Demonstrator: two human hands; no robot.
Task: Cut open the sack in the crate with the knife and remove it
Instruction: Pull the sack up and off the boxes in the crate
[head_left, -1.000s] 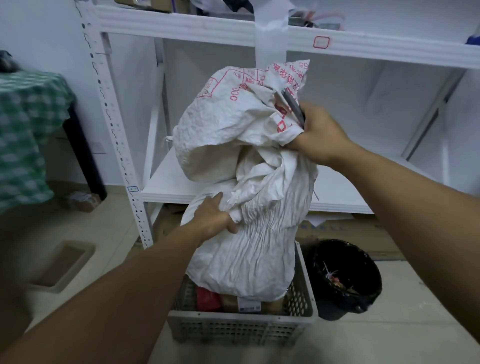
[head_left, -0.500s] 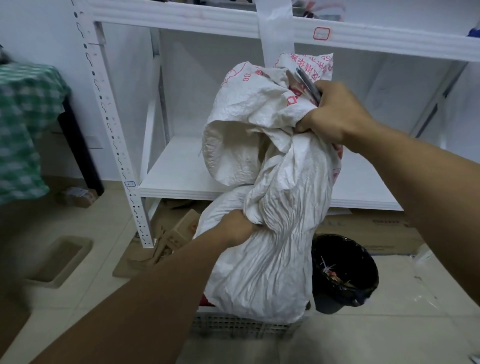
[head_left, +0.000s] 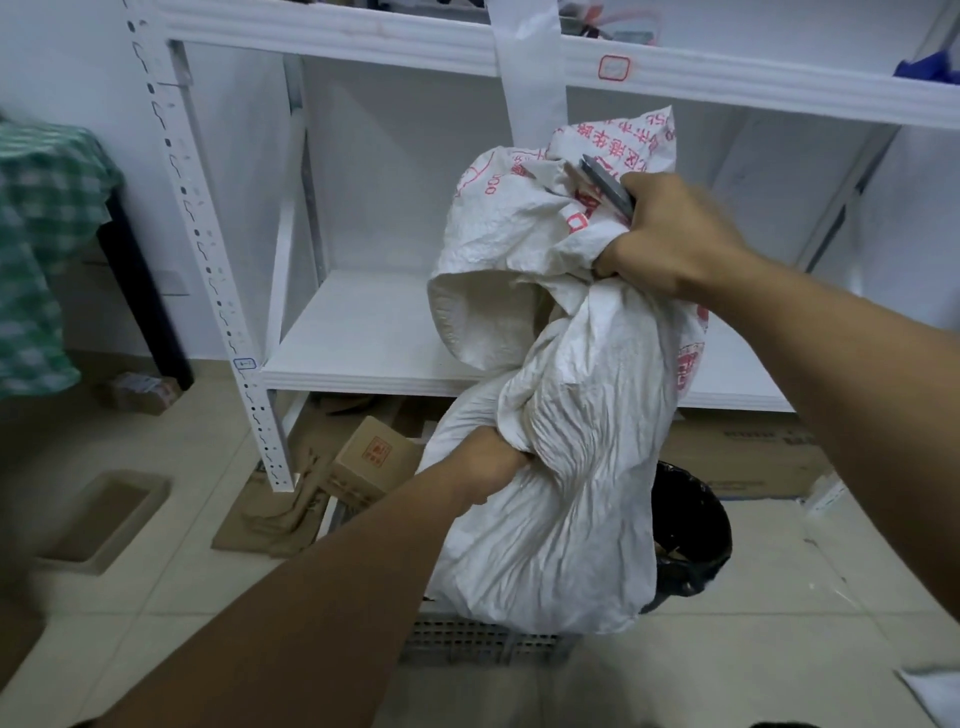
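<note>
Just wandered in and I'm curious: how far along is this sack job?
Nearly finished. The emptied white sack hangs limp above the grey crate, so cutting looks done. The left hand bunches its middle; the right hand grips its top along with the knife. Left: carry it clear.

A white metal shelving unit (head_left: 363, 332) is standing against the wall, with flattened cardboard (head_left: 270, 509) and a small brown box (head_left: 371, 457) lying on the tiled floor (head_left: 779, 649) beneath it. A black bin (head_left: 691, 540) is sitting to the right, and a green checked cloth (head_left: 36, 249) is hanging at the left edge.
</note>
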